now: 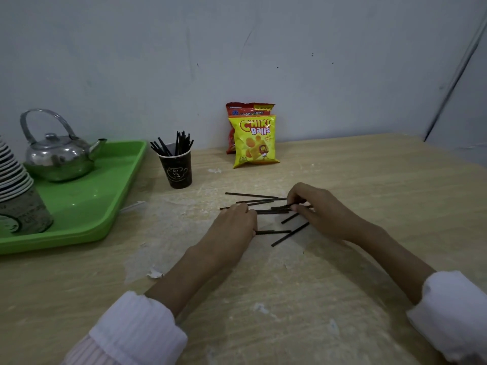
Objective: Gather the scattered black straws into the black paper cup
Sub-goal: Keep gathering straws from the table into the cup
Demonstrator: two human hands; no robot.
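With the right hand (321,209) pinching some straws (271,211) and the left hand (232,225) grip unclear, uneven squeezing could scatter those between.

The straws (251,195) and printed cup (177,169) are black, the tray (105,204) green, the snack bag (254,140) yellow.

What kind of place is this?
Likely a tea or snack corner, perhaps a pantry table against a plain wall: a metal kettle on a green tray, a stack of paper cups beside it, two snack bags, and a black paper cup of black straws.
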